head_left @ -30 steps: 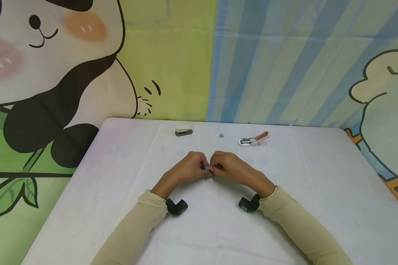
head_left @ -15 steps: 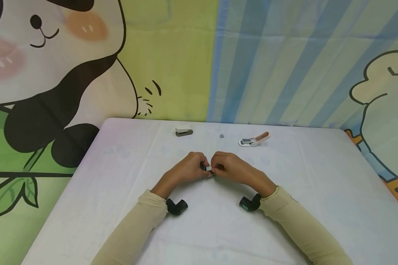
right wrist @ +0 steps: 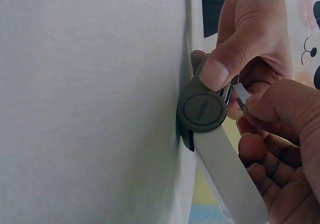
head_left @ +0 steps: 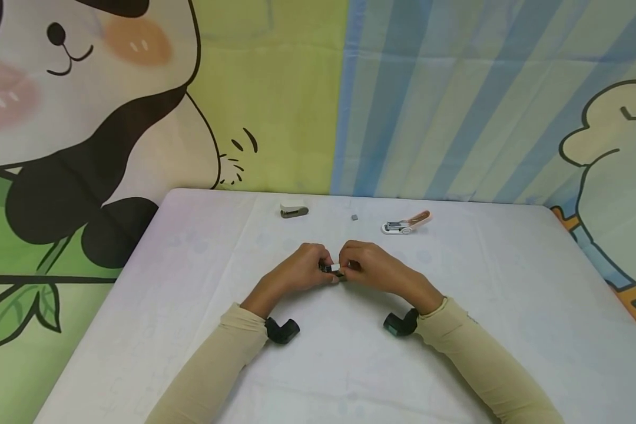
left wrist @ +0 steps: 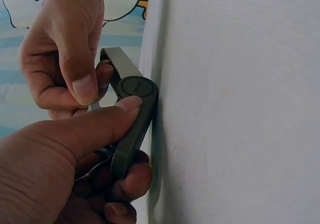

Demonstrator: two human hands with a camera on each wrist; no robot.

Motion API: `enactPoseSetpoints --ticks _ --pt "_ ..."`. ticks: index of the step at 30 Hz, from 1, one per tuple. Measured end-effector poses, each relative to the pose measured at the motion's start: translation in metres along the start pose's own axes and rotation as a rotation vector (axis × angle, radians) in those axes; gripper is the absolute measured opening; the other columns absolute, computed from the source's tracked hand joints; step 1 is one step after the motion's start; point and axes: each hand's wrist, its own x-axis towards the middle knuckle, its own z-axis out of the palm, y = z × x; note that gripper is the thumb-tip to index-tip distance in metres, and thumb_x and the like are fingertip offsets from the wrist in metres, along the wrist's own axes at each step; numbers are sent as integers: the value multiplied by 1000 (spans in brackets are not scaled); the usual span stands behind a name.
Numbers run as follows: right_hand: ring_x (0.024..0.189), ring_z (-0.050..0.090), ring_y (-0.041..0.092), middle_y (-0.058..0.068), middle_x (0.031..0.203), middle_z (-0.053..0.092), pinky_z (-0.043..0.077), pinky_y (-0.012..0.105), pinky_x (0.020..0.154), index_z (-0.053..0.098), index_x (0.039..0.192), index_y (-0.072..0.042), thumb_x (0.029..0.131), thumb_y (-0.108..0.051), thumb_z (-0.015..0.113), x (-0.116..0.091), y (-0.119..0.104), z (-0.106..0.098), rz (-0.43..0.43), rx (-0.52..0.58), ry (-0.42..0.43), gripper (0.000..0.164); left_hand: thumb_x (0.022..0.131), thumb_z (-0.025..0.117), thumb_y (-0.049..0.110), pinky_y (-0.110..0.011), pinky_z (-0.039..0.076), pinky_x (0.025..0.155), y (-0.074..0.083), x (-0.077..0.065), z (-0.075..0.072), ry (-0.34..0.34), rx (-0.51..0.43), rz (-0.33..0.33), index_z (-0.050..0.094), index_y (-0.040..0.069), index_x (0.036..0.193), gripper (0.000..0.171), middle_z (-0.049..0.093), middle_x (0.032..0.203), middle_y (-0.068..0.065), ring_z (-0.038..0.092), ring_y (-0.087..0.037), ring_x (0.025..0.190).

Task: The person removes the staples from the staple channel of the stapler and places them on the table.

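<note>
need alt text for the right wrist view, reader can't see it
The left hand holds an open, dark olive and off-white stapler while the right hand pinches a small strip of staples beside it. A white tabletop fills the left of the picture.

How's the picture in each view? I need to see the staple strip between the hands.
Right wrist: sharp enough to show ridges on the staple strip, soft shadow on the tablecloth beside the stapler; left wrist: dim, darkest within the grip of the left hand; head: fairly even light, strip too small for detail.
</note>
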Motion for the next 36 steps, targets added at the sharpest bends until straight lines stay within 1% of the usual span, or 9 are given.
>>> enactPoseSetpoints --ticks 9,14,19,21,24,28,32,36 --pt "76 54 9 0 93 62 46 24 65 67 84 -7 88 0 67 -1 3 -4 11 14 19 8 79 82 15 -27 44 66 -3 1 1 -4 -16 -6 70 9 82 13 61 80 4 53 -12 74" --pt "74 53 9 -1 93 61 46 26 64 66 84 -8 88 0 67 -4 5 -9 5 40 54 9 79 82 15 -28 44 67 -5 2 2 -5 -39 -6 72 9 83 12 62 83 4 53 -12 76" --pt "72 51 8 -3 92 61 45 27 62 67 88 -6 89 1 66 -4 9 -12 -5 66 90 8 80 82 16 -28 44 67 -5 2 2 -9 -31 -2 72 8 86 14 62 84 3 53 -13 76" --pt "71 52 8 -2 92 61 46 30 61 66 89 -5 89 2 66 -4 12 -12 -14 75 114 8 80 82 17 -28 45 68 -5 1 1 -6 -23 1 72 8 87 15 62 85 3 53 -12 76" --pt "72 54 7 1 92 61 48 30 60 66 91 -5 90 3 66 -4 15 -13 -18 84 150 8 80 82 17 -28 45 68 -5 1 1 0 -20 9 72 7 87 16 62 84 3 53 -12 76" --pt "73 57 7 3 94 62 48 29 61 66 93 -5 90 2 65 -6 20 -15 -6 82 175 8 79 82 16 -28 44 68 -5 1 1 2 -24 12 72 7 86 15 62 83 3 53 -12 75" --pt "73 57 9 3 94 63 48 29 62 66 93 -5 90 2 66 -9 24 -20 12 74 188 8 79 82 16 -28 44 68 -5 1 1 -1 -27 6 72 6 87 16 62 84 3 53 -13 75" --pt "73 57 10 4 93 63 49 29 63 66 92 -5 89 3 66 -12 31 -25 58 59 202 9 79 83 16 -28 44 68 -5 1 1 -5 -33 -4 72 6 89 18 62 84 2 53 -13 76"
